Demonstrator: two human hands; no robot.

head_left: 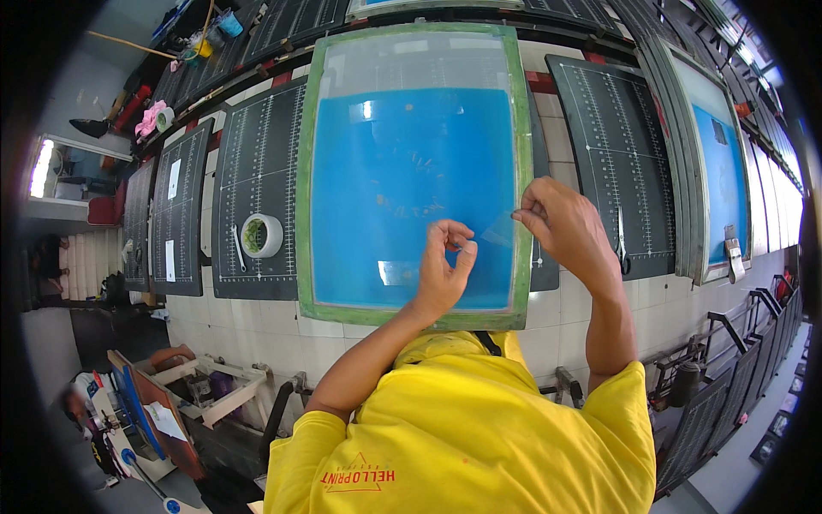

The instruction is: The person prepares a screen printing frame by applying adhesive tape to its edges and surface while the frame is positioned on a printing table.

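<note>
Over the lower right corner of the blue screen frame [411, 171], the left hand [443, 272] and right hand [563, 224] each pinch an end of a clear tape strip [497, 230], grip clamped. Keeping the strip taut and parallel to the frame's green edge should help it lie without wrinkles.

A: The screen [411, 171] is bright blue mesh in a green frame [302, 188].
B: The boards [257, 188] beside it are black with white ruler-style grid lines, and the shirt [479, 428] is yellow with red print.
</note>
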